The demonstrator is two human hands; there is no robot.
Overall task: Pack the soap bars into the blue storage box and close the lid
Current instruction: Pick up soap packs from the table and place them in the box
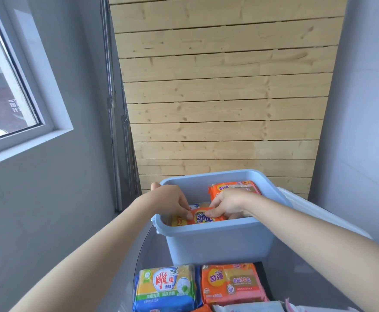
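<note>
Inside the open light-blue plastic storage box point(220, 242), near its front wall, an orange-and-yellow wrapped soap bar point(198, 218) lies between the two hands. The left hand point(172, 200) reaches over the box's left rim and pinches the bar's left part with curled fingertips; the right hand point(227, 202) comes in from the right and grips the bar's right part, fingers curled over its top edge. Just behind the right hand, an orange-wrapped soap bar point(234, 186) lies in the box's far right part. A white plastic lid point(307, 206) rests beside the box on the right, partly hidden by the right forearm. On the grey table point(152, 251) in front of the box, well apart from both hands, sit a yellow-and-blue packaged soap bar point(167, 287) and, just beside it, an orange-and-pink packaged soap bar point(231, 283).
</note>
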